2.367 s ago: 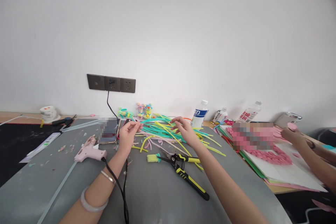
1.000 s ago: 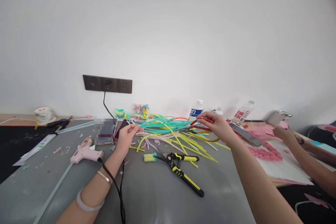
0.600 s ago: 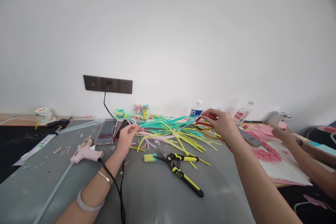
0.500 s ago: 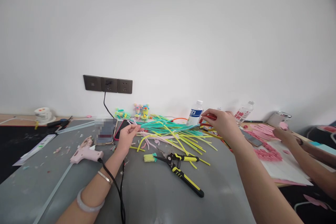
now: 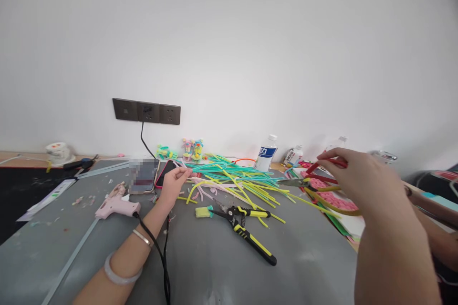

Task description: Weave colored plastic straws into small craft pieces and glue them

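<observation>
Filling the lower frame: grey desk (image 5: pixel 307 252).
Fuzzy stems (image 5: pixel 236 172): loose heap, centre of the frame.
Right hand (image 5: pixel 365 181): right of the frame, fingers closed on the red-handled cutters (image 5: pixel 305 182).
Red-handled cutters: tips at the heap's right end; lining up with the stems seems the step.
Left hand (image 5: pixel 171 183): left of centre, fingers pinched narrow, apparently on stem ends; next move calls for a firm pinch here.

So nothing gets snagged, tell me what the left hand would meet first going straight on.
Probably the teal strips, just ahead of the left hand; whether they touch is unclear.
</observation>
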{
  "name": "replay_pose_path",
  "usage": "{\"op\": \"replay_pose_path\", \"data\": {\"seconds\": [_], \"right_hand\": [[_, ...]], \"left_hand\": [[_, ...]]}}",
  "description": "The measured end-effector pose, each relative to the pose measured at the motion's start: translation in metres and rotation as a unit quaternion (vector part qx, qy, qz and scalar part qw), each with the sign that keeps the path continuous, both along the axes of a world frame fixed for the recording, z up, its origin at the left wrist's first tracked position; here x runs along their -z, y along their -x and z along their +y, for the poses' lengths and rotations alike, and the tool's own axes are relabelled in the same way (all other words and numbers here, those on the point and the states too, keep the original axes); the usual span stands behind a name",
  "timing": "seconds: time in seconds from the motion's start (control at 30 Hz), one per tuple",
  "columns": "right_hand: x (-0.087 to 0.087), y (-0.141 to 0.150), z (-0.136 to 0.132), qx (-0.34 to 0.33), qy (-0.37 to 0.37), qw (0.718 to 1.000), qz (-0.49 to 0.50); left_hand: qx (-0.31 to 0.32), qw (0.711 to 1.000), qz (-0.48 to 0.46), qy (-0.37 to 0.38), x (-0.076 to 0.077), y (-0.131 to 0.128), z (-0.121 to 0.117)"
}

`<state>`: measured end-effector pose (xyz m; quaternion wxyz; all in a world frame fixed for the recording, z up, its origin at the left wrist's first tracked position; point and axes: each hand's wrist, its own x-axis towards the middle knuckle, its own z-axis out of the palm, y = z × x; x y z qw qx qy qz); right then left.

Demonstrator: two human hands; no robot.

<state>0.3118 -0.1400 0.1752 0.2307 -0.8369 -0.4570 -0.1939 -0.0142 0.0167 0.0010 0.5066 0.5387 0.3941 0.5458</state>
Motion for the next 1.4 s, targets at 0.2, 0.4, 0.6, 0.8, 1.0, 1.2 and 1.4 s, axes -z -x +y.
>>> {"op": "replay_pose_path", "data": {"seconds": [0.2,0.4,0.6,0.8,1.0,1.2,1.4], "right_hand": [[-0.005,0.012,-0.014,-0.053,-0.16,0.985,0.043],[0.014,0.017,0.007,-0.166,-0.384,0.895,0.152],[0.079,-0.008,0.055,-0.307,-0.246,0.849,0.353],[0.16,-0.012,0.093,-0.273,-0.202,0.814,0.47],[0.193,-0.005,0.116,-0.283,-0.136,0.842,0.439],[0.192,0.003,0.114,-0.291,-0.07,0.913,0.277],[0.186,0.017,0.104,-0.238,0.191,0.952,0.035]], "left_hand": [[-0.003,1.0,0.011,-0.015,0.007,0.0,0.005],[-0.004,1.0,0.014,-0.013,0.006,0.001,0.003],[-0.014,1.0,-0.005,-0.002,0.005,0.001,0.003],[-0.031,0.999,-0.017,0.0,0.009,0.002,0.007],[-0.027,0.999,-0.021,-0.004,0.007,0.001,0.007],[-0.026,1.0,-0.015,-0.003,0.007,0.001,0.006],[-0.026,1.0,-0.009,-0.001,0.005,0.001,0.003]]}}
